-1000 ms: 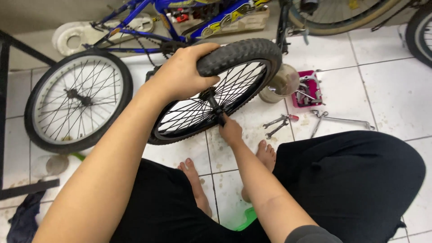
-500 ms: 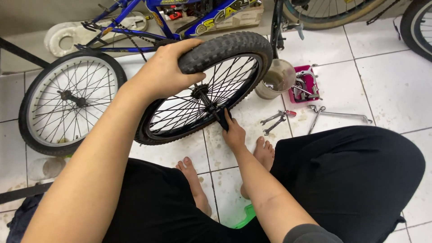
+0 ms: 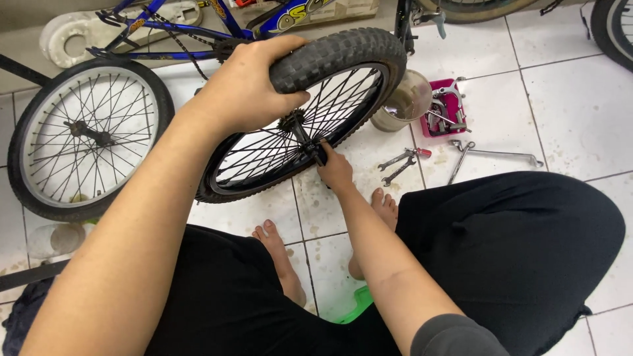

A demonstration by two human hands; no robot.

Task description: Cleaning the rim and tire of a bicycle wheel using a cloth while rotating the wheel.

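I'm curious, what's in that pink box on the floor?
The pink tray holds metal tools, one like a brake caliper. Whatever lies beneath them is covered.

Single view: head cam, worn on the person's head, pitched steeply down and slightly forward. Very close range, forearms run from the bottom-left and bottom edges toward centre, lap and bare feet directly below. Loose wheel (image 3: 303, 112) sits mid-frame, near the lens. Tiled floor (image 3: 580, 105) fills the right side. Top edge clips the blue bike frame (image 3: 198, 26) against the wall. No second view, so no overlap.
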